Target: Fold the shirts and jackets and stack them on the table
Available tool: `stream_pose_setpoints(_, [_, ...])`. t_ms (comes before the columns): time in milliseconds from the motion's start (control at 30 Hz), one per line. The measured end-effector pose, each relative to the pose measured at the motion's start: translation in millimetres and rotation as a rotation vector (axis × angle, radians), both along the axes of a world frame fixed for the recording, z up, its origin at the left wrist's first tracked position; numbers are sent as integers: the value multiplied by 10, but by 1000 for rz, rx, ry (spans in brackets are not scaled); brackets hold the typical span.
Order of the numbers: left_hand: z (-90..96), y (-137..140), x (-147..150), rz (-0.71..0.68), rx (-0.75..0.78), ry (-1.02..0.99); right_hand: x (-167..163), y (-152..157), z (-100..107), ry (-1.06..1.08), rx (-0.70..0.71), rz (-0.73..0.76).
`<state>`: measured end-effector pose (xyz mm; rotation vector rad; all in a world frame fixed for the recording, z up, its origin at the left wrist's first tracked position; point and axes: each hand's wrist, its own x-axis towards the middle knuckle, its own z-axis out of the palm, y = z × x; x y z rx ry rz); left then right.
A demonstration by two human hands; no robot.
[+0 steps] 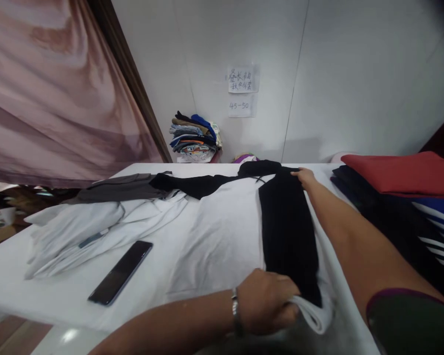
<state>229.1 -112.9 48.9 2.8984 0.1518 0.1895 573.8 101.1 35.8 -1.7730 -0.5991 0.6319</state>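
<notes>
A white hoodie (222, 227) with black sleeves and a black hood lies spread on the table in front of me. One black sleeve (289, 231) is laid down along its right side, and the other stretches out to the left. My left hand (270, 301), with a metal bracelet at the wrist, is closed around the hoodie's bottom edge, where a white fold curls out. At the far end my right hand (305, 178) pinches the black fabric by the shoulder; its fingertips are partly hidden.
On the white table (155, 296) lie a phone (121, 272), a crumpled pale garment (92, 227) and a dark grey garment (118, 188). Folded clothes, a red one (422, 172) on top, are stacked at the right. Another clothes pile (194, 138) stands by the wall.
</notes>
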Motion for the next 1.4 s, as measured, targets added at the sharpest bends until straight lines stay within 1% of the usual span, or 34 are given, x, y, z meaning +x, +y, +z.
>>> stream_pose_setpoints(67, [-100, -44, 325, -36, -54, 85, 202, -75, -59, -119, -38, -20])
stream_pose_setpoints(133, [-224, -111, 550, -63, -72, 157, 322, -221, -229, -216, -102, -14])
stream_pose_setpoints(233, [-361, -195, 671, -65, -75, 146, 358, -438, -514, -310, -190, 32])
stream_pose_setpoints(267, [-383, -212, 670, -62, -70, 130, 342, -486, -569, -334, -205, 54])
stream_pose_setpoints(333, [-397, -238, 648, -51, -52, 106, 277, -552, -590, -373, -216, 100])
stream_pose_setpoints(400, [-395, -267, 626, -21, -16, 73, 159, -631, -518, -457, -192, 162])
stream_pose_setpoints(433, [-396, -286, 618, -11, 7, 48, 73, -698, -471, -540, -164, 204])
stream_pose_setpoints(500, [-408, -334, 601, -2, 58, -8, -148, -924, -416, -762, -86, 311])
stream_pose_setpoints(533, [-420, -360, 590, -3, 87, -39, -278, -1082, -423, -880, -49, 369])
stream_pose_setpoints(600, [-446, -415, 559, -5, 158, -111, -544, -1451, -519, -1033, -30, 479])
stream_pose_setpoints(633, [-457, -444, 542, -8, 196, -149, -667, -1638, -596, -1084, -60, 517])
stream_pose_setpoints(700, [-470, -505, 514, -32, 269, -212, -870, -1952, -757, -1137, -165, 602])
stream_pose_setpoints(767, [-464, -572, 503, -60, 314, -228, -1002, -2142, -857, -1163, -254, 684])
stream_pose_setpoints(833, [-441, -633, 501, -46, 311, -189, -1072, -2227, -857, -1152, -320, 722])
stream_pose_setpoints(900, [-408, -661, 475, -25, 251, -131, -1110, -2288, -791, -1119, -346, 695])
stream_pose_setpoints(967, [-372, -613, 380, -43, 157, -120, -1145, -2401, -737, -1114, -305, 654])
stream_pose_setpoints(1033, [-344, -451, 185, -50, 62, -171, -1191, -2576, -750, -1132, -251, 638])
stream_pose_setpoints(1067, [-335, -321, 50, -12, 22, -204, -1216, -2671, -781, -1134, -244, 656])
stream_pose_setpoints(1100, [-329, -162, -105, 77, -15, -227, -1239, -2758, -821, -1127, -254, 681])
stream_pose_setpoints(1133, [-325, 21, -272, 208, -44, -234, -1260, -2831, -860, -1114, -273, 703])
stream_pose_setpoints(1200, [-323, 427, -609, 534, -73, -200, -1288, -2918, -905, -1086, -309, 731])
stream_pose_setpoints(1267, [-327, 811, -900, 847, -90, -131, -1293, -2935, -886, -1062, -331, 745])
stream_pose_setpoints(1300, [-334, 970, -1016, 966, -110, -94, -1288, -2930, -861, -1052, -335, 748])
stream_pose_setpoints(1333, [-344, 1099, -1110, 1059, -145, -57, -1279, -2921, -835, -1047, -333, 742])
stream_pose_setpoints(1367, [-360, 1197, -1182, 1123, -179, -27, -1268, -2912, -816, -1052, -322, 724])
stream_pose_setpoints(1400, [-380, 1269, -1236, 1158, -214, -3, -1256, -2908, -811, -1066, -307, 700])
